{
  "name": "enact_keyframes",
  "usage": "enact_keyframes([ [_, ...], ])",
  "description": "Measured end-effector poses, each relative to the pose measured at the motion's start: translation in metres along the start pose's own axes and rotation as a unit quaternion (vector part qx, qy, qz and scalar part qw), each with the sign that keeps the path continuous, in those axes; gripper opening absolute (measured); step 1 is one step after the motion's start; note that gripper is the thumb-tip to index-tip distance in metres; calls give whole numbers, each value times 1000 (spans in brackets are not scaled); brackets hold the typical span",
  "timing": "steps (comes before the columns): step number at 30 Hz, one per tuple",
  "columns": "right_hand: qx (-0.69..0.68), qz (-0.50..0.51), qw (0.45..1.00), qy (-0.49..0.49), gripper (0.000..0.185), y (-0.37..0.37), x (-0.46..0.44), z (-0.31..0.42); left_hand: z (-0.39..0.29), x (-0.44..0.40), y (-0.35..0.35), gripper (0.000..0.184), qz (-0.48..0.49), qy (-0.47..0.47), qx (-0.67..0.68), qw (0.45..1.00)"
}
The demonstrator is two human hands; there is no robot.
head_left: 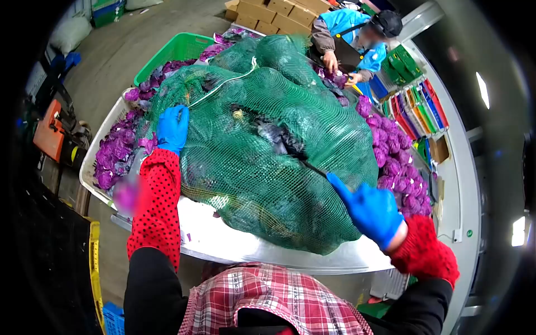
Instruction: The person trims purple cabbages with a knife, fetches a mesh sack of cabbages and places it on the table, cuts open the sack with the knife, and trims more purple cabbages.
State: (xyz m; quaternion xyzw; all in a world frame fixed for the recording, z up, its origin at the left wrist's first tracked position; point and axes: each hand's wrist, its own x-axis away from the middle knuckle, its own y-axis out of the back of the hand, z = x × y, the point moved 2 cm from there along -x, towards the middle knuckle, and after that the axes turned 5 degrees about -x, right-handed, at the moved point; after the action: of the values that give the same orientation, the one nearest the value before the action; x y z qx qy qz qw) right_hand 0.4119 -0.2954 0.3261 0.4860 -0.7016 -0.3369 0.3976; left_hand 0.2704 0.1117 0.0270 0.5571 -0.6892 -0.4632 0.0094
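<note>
A large green mesh sack (268,100) full of dark heads lies on the metal table. Near its middle is an opening with dark purple leaves (273,137) showing. My right hand (371,212), in a blue glove, is closed round a thin dark knife (314,168), its index finger stretched along it and its tip at the opening. My left hand (172,129), also gloved in blue, presses on the sack's left edge with its fingers bent into the mesh. A pale cord (223,84) crosses the top of the sack.
Loose purple leaves (114,151) fill a white crate (85,173) at the left, beside a green crate (167,49). Purple cabbages (399,167) are piled at the right. Across the table, a co-worker (349,39) handles a cabbage. Cardboard boxes (279,17) stand behind.
</note>
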Motion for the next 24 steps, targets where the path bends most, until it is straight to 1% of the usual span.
enact_keyframes([
  [1,13,-14,1000,-3,65,3,18,1,-5,-5,5,22,-10,-13,15,1000],
  [2,14,-11,1000,-3,64,7,24,-4,-6,-3,2,24,-36,-28,-5,999],
  [3,11,-9,1000,-5,63,17,25,-8,-4,-2,-1,24,-35,-40,-9,999],
  [5,-22,-17,1000,-6,61,20,9,-14,2,-4,-4,26,-25,-22,-37,999],
  [7,-46,-156,987,-7,59,4,-25,-9,14,-7,-8,30,-23,-31,-33,999],
  [9,-81,-177,981,12,60,-39,-43,-1,23,-6,-10,33,6,-27,-5,1000],
  [10,-118,-132,982,70,60,-48,-25,-3,24,-6,-8,36,2,-30,-8,1000],
  [11,-107,-159,978,76,60,-51,13,-7,29,-15,-6,36,1,-36,-9,999],
  [12,-90,-50,993,57,60,-53,51,-13,36,-18,-9,36,45,-3,-21,999],
  [13,-93,-7,995,31,63,-56,90,-21,33,-13,-15,37,89,31,-31,995],
  [14,-83,15,996,-4,66,-49,120,-28,-1,-11,3,37,104,67,-71,990],
  [15,-71,58,996,6,60,-41,140,-37,-48,1,23,35,25,-32,-91,995],
  [16,-74,68,995,3,64,-46,152,-43,-102,19,43,33,-52,-136,-113,983],
  [17,-82,80,993,-2,68,-55,164,-45,-158,38,59,32,-52,-207,-47,976],
  [18,-99,-4,995,-5,68,-63,164,-46,-210,61,71,33,-50,-274,20,960],
  [19,-113,-89,990,-8,68,-67,156,-48,-248,84,78,30,3,-316,55,947],
  [20,-100,-113,988,-27,66,-65,147,-49,-276,107,78,29,3,-370,13,929],
  [21,-142,-156,977,-23,64,-68,136,-49,-296,126,76,29,63,-368,53,926],
  [22,-186,-198,962,-20,61,-76,125,-45,-301,146,67,34,105,-381,59,917],
  [23,-193,-199,960,-26,61,-89,110,-36,-303,165,57,38,133,-399,83,904],
  [24,-209,-212,955,-18,63,-102,92,-26,-317,175,65,34,128,-382,77,912],
])
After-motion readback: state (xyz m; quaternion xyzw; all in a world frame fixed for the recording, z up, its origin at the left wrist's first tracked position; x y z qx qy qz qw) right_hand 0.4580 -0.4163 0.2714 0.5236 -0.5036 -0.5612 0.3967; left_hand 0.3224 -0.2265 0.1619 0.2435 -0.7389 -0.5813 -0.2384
